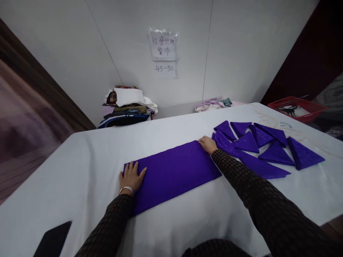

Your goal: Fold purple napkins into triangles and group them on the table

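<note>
A purple cloth napkin [174, 171] lies folded into a long rectangle on the white-covered table, slightly slanted. My left hand [132, 176] rests flat on its left end with the fingers spread; a bracelet circles that wrist. At the far right corner, my right hand [208, 144] has its fingers closed on the napkin's edge. Just beyond the right hand, several purple napkins folded into triangles [246, 142] lie in a loose group, some overlapping. A longer pointed purple piece [264, 166] lies in front of them, partly behind my right sleeve.
Stacked clothes [128, 107] stand behind the table at the back left, and a smaller cloth pile [211, 105] is at the back. A red basket [297, 109] is at the far right. A flat black object [53, 239] lies near left. Paper signs [164, 50] hang on the wall.
</note>
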### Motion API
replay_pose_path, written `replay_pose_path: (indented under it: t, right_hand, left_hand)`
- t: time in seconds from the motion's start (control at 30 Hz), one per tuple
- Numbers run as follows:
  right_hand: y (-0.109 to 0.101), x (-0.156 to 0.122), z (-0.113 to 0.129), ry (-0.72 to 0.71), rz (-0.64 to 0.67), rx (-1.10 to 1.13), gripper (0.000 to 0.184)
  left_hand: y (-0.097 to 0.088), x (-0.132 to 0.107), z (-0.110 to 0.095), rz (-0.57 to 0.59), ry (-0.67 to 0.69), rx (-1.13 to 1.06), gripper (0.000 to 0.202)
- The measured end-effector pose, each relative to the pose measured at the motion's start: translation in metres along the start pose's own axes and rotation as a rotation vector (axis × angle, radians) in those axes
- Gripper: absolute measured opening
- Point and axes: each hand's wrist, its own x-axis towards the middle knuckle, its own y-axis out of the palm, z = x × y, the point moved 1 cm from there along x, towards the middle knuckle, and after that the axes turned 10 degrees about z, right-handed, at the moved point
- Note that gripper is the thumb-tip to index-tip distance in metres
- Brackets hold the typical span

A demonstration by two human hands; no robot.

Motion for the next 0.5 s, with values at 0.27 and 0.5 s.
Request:
replay_pose_path:
  t: [0.27,0.5]
  right_hand:
    - [-0.008,-0.007,0.002,-0.052,-0.055,-0.031,0.025]
    - [-0.008,0.002,0.001,0.036,-0.041,-0.065,0.025]
  left_hand:
    - [-0.008,0.005,0.003,0.101,-0.003,-0.001,0.063]
    - [-0.02,0.006,0.001,0.09,0.025,0.05,0.059]
